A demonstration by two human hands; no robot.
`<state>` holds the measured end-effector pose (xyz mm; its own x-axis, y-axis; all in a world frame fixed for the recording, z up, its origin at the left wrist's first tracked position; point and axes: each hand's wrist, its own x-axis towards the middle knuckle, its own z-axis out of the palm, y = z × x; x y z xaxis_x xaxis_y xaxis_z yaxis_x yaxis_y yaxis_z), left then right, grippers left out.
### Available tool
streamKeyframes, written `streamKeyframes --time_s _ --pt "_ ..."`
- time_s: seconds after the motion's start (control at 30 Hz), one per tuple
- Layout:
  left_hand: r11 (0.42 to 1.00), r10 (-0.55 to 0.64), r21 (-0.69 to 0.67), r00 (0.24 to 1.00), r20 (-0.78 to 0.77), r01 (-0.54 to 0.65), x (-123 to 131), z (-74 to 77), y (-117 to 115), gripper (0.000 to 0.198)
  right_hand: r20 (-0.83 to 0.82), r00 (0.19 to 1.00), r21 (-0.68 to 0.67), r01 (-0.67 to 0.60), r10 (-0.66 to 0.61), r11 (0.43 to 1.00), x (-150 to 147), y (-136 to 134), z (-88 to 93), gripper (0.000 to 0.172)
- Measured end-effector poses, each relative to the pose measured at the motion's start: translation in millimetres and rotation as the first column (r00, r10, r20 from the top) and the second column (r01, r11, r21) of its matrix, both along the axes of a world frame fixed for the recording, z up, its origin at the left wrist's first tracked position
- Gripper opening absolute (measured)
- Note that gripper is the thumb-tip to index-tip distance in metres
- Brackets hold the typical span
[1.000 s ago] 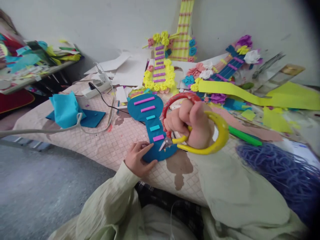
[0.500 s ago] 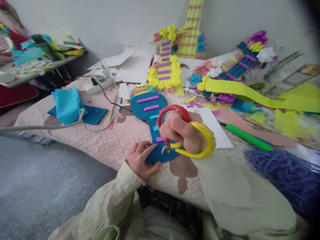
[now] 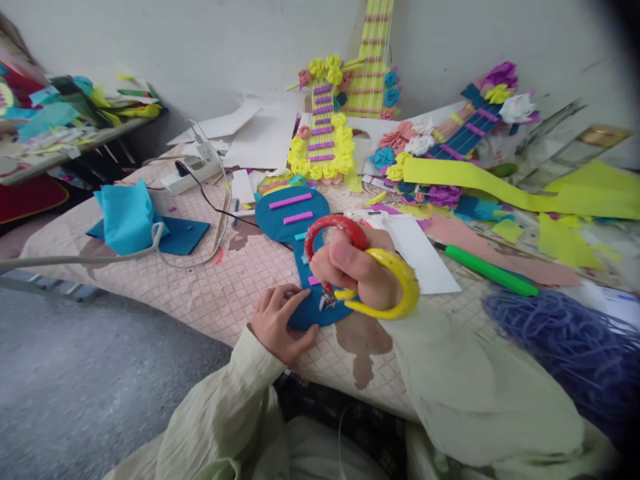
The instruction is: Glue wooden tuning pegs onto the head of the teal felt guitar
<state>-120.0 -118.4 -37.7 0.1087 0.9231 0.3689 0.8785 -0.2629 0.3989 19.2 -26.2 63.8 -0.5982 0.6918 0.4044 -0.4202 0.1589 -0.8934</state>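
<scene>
A blue guitar-shaped cutout [image 3: 283, 227] lies on the table with purple and light-blue strips across it. My left hand [image 3: 279, 325] rests on its near left edge, fingers spread and pressing lightly. Above the near part of the cutout, my right hand [image 3: 357, 267] is closed around scissors [image 3: 410, 290] with one red and one yellow handle. Their metal part points down close to the blue surface. Most of the blades is hidden, and I cannot tell whether the tip touches. My right fist also covers part of the cutout's middle.
Paper guitars [image 3: 323, 133] with crepe flowers stand at the back. A green-handled tool [image 3: 490, 269] and tangled blue yarn [image 3: 555, 347] lie at right, beside a white sheet [image 3: 425, 257]. At left are folded blue paper [image 3: 127, 217], a power strip [image 3: 193, 175] and a grey cable [image 3: 75, 259].
The whole view has shifted slightly, so things sit a little farther left. Both hands keep nearly the same pose, with the scissors still held over the cutout.
</scene>
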Motion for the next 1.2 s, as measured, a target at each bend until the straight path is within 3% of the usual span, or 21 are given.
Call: streamKeyframes --time_s 0.5,1.2 --pt "0.999 -0.02 0.028 1.0 -0.005 0.02 -1.4 -2.4 1.5 0.05 -0.062 0.998 0.005 -0.029 0.029 1.0 -3.4 -3.2 1.5 0.035" --pt "1.0 -0.017 0.017 1.0 0.003 0.017 -2.4 -1.2 0.8 0.048 0.026 0.999 -0.032 0.039 -0.038 0.999 -3.7 -3.7 5.5 0.04"
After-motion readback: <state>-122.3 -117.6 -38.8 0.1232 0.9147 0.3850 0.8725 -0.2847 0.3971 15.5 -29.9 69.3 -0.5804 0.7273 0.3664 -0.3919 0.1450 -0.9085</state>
